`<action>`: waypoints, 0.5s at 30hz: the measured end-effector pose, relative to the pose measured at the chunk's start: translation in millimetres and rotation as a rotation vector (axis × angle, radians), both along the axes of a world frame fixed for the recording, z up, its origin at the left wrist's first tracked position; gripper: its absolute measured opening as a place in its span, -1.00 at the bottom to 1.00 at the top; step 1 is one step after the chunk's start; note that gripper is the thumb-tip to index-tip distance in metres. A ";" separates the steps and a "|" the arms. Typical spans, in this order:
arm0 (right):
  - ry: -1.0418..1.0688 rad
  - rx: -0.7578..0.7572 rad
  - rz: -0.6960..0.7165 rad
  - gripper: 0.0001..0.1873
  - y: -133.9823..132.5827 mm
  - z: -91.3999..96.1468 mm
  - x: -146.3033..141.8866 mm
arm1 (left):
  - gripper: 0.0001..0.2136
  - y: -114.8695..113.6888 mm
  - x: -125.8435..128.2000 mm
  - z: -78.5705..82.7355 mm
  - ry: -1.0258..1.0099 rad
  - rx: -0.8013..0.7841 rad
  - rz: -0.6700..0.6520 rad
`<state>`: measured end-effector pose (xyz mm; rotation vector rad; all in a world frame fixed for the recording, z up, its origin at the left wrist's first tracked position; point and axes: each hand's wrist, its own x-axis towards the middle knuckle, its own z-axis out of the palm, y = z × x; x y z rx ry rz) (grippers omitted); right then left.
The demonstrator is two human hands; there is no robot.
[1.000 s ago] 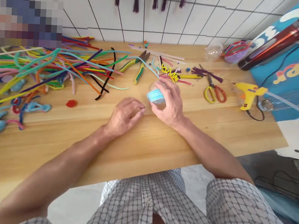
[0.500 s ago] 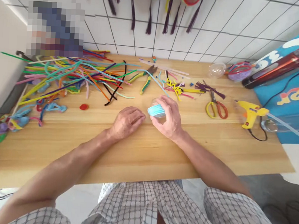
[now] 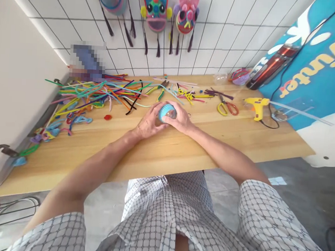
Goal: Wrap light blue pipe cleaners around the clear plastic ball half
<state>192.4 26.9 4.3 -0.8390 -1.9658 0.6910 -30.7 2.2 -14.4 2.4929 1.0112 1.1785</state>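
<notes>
A clear plastic ball partly wrapped in light-blue pipe cleaner (image 3: pixel 166 111) is held just above the wooden table (image 3: pixel 143 154), near its middle. My left hand (image 3: pixel 150 124) curls around the ball's left side. From the right, my right hand (image 3: pixel 181 120) grips it, with the thumb across its front. The fingers behind the ball are partly hidden. Beyond the hands lie green-handled pliers (image 3: pixel 159 90) and a curly yellow pipe cleaner (image 3: pixel 186 95). A small red disc (image 3: pixel 107 117) rests to the left of my left hand.
A heap of coloured pipe cleaners (image 3: pixel 101 94) spreads over the back left. Scissors (image 3: pixel 226 108), a yellow glue gun (image 3: pixel 257 107) with its cord, and a red flask (image 3: pixel 271 69) stand or lie to the right. Decorated masks (image 3: pixel 156 12) with tassels hang on the tiled wall.
My left hand has moved from resting on the table onto the ball, so both hands now hold it. The ball has turned, and the camera view has shifted, showing more of the wall.
</notes>
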 end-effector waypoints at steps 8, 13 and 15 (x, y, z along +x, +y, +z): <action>0.157 -0.381 0.095 -0.18 -1.5 2.5 -1.6 | -0.27 0.0 2.0 2.8 -0.036 -0.042 0.029; 0.238 -0.396 0.079 -0.22 2.5 -0.4 3.1 | -0.27 -1.6 -1.3 3.3 -0.020 -0.125 0.134; 0.234 -0.399 0.069 -0.26 2.1 -0.6 3.8 | -0.28 -3.1 -1.4 4.5 -0.011 -0.133 0.143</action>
